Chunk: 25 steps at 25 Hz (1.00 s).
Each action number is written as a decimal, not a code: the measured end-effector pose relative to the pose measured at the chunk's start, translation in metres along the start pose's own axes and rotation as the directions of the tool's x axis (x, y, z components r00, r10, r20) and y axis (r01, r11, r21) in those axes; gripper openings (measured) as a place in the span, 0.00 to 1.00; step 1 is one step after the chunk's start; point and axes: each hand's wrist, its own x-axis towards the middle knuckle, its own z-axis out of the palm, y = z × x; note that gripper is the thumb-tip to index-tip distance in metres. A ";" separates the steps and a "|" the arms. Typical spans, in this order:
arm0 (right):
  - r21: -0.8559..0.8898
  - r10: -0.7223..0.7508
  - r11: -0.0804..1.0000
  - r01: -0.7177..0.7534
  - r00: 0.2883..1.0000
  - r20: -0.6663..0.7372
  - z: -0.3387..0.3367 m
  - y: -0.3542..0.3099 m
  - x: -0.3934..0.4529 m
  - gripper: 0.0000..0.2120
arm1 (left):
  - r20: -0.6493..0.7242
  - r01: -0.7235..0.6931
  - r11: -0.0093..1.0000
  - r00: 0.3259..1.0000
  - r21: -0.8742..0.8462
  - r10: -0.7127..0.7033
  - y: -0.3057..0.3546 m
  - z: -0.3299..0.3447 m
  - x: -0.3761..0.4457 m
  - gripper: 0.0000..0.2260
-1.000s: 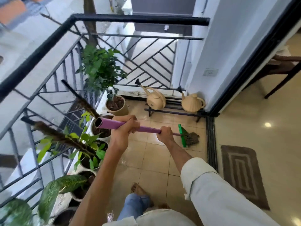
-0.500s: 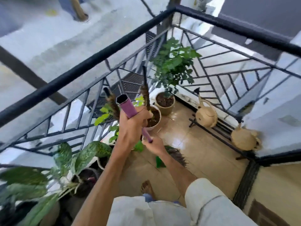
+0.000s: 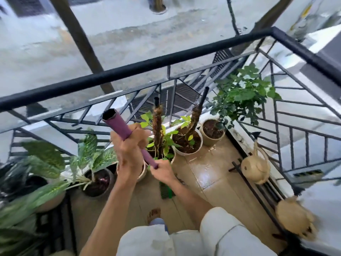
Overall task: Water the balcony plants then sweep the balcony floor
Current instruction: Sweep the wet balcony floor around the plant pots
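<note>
Both hands hold a broom by its purple handle (image 3: pixel 118 124), which runs steeply from the hollow top end at 11 o'clock down toward the floor. The left hand (image 3: pixel 127 150) wraps the upper part; the right hand (image 3: pixel 162 171) curls round it lower down. The green broom head (image 3: pixel 167 191) sits on the wet tiled floor (image 3: pixel 217 180), just beside the row of potted plants (image 3: pixel 186 139) along the black railing (image 3: pixel 147 65). Two tan watering cans (image 3: pixel 255 168) rest on a low rack at 3 o'clock.
</note>
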 end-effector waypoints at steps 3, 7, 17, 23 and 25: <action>-0.149 -0.054 0.986 0.067 0.994 0.092 -0.036 0.033 0.027 0.08 | -0.107 -0.063 0.993 0.993 -0.104 0.052 -0.026 0.026 -0.007 0.14; -0.212 -0.294 0.922 0.323 0.943 0.158 -0.087 0.122 0.064 0.04 | -0.344 -0.137 0.971 0.937 -0.197 0.062 -0.091 0.081 -0.019 0.16; -0.410 -0.140 0.873 0.264 0.941 0.307 -0.264 0.293 0.132 0.08 | -0.409 -0.041 0.979 0.912 -0.197 -0.045 -0.217 0.274 -0.047 0.18; -0.446 0.084 0.895 0.025 0.971 0.222 -0.324 0.358 0.147 0.08 | -0.193 0.073 0.982 0.975 -0.172 -0.106 -0.261 0.328 -0.060 0.18; -0.519 0.081 0.854 0.033 0.977 0.196 -0.341 0.375 0.155 0.07 | -0.070 0.079 0.991 0.994 -0.109 -0.087 -0.275 0.345 -0.061 0.19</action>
